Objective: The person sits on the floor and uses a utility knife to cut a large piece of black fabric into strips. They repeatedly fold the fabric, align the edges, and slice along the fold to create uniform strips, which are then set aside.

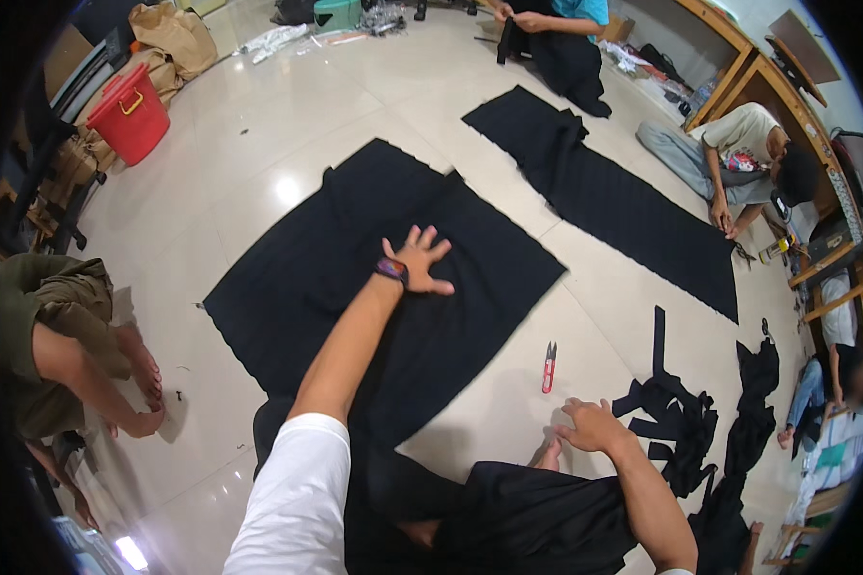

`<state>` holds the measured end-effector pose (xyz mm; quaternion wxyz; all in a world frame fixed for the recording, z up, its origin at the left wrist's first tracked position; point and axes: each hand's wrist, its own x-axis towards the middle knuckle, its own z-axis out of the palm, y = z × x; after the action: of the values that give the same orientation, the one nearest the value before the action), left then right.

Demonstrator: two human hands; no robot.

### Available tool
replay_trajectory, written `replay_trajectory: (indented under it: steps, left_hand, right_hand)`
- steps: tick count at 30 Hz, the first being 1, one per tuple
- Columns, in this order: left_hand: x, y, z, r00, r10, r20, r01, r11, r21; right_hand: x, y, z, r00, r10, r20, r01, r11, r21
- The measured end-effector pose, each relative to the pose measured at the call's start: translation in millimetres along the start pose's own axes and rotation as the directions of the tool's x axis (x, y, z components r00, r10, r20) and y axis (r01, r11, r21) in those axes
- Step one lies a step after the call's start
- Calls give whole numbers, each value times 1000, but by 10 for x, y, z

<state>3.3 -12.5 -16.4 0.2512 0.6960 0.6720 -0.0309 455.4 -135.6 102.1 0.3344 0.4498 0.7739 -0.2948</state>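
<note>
On one cloth (pixel 326 230), one left hand (pixel 418 265)

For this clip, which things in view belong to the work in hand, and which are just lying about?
Work in hand, it seems:
black cloth, spread under the left hand
red-handled snips on the floor, near the right hand
perhaps the black strips

Just lying about, likely:
red bucket
brown paper bag

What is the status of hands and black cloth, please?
Left hand flat on black cloth. Right hand open, near red snips. Cloth spread on floor; snips lying off it.
</note>
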Motion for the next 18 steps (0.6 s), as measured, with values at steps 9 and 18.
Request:
replay_trajectory:
  steps: [9,18]
  left_hand:
    - [683,-1255,-805,780,-594,-196,556,802,-216]
    - [637,-1402,-714,766,-394,-509,467,884,18]
  right_hand:
    - [483,-80,-368,976,-33,-217,58,993,106]
    - [789,-160,-265,899,-24,-437,137,964,230]
